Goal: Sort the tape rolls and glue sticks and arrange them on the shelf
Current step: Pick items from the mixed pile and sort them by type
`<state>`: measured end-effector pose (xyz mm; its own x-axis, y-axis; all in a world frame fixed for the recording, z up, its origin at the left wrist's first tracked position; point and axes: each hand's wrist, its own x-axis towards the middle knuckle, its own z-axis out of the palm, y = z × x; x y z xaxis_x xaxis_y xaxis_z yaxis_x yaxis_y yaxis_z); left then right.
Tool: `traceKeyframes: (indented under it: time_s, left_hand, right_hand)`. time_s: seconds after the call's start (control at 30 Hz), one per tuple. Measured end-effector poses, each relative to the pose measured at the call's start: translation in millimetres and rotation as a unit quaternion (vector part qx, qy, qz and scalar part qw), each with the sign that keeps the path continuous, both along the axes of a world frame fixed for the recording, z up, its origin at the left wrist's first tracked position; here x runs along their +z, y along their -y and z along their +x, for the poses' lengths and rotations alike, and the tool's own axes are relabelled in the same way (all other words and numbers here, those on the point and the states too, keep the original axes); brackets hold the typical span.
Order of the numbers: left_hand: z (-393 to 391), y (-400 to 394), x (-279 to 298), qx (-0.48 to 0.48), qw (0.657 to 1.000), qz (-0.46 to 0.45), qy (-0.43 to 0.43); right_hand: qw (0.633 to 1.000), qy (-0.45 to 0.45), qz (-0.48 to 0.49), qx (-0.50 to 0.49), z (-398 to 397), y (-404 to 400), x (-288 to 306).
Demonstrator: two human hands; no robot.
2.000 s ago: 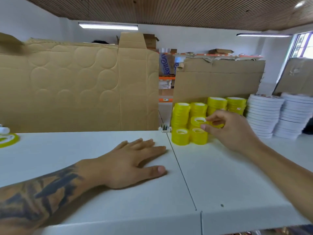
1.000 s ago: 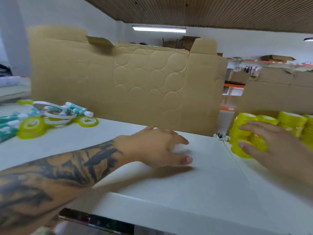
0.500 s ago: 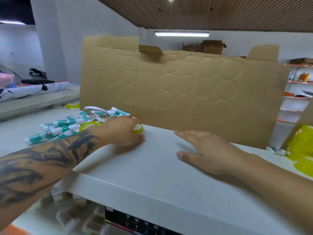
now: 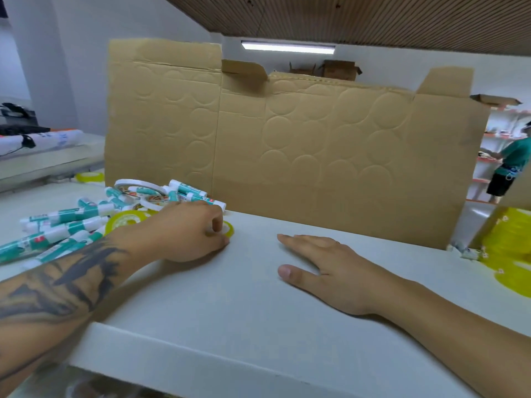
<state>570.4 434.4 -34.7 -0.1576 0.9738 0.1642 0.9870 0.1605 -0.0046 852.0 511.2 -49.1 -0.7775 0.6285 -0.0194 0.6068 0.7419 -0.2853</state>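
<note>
The right hand [image 4: 330, 271] lies flat and empty on the white shelf [image 4: 244, 326], fingers straight, while the left hand [image 4: 186, 231] curls its fingers round a small yellow tape roll [image 4: 229, 227] lying flat just beyond its fingertips. So the left is the nearer hand, and the stacked yellow rolls [image 4: 508, 248] it belongs with lie well off to the right. Behind the left wrist sits a mixed heap: roughly ten glue sticks [image 4: 71, 216], mostly lengthwise left to right, one more yellow roll [image 4: 126, 219] and two or three white tape rolls [image 4: 140, 186]; another yellow roll [image 4: 89, 177] lies farther back.
</note>
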Motion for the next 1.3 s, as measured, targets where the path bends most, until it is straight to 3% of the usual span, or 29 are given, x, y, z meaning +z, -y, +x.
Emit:
traceKeyframes:
  time_s: [0.27, 0.4, 0.77, 0.97, 1.3]
  left_hand:
    - [10, 12, 5, -0.044, 0.998, 0.003, 0.042]
    - [22, 17, 6, -0.099, 0.985, 0.02, 0.143]
    - [86, 21, 30, -0.223, 0.88, 0.07, 0.414]
    - [150, 7, 37, -0.268, 0.795, 0.026, 0.544]
    - [276, -27, 47, -0.332, 0.75, -0.027, 0.571]
  right_hand:
    - [1.0, -0.002, 0.0, -0.002, 1, -4, -1]
    - [1.0, -0.016, 0.0, -0.007, 1, -5, 0]
    - [0.983, -0.177, 0.05, 0.007, 61, 17, 41]
    - [0.974, -0.219, 0.06, -0.025, 123, 22, 40]
    - [0.931, -0.358, -0.004, -0.074, 238, 6, 34]
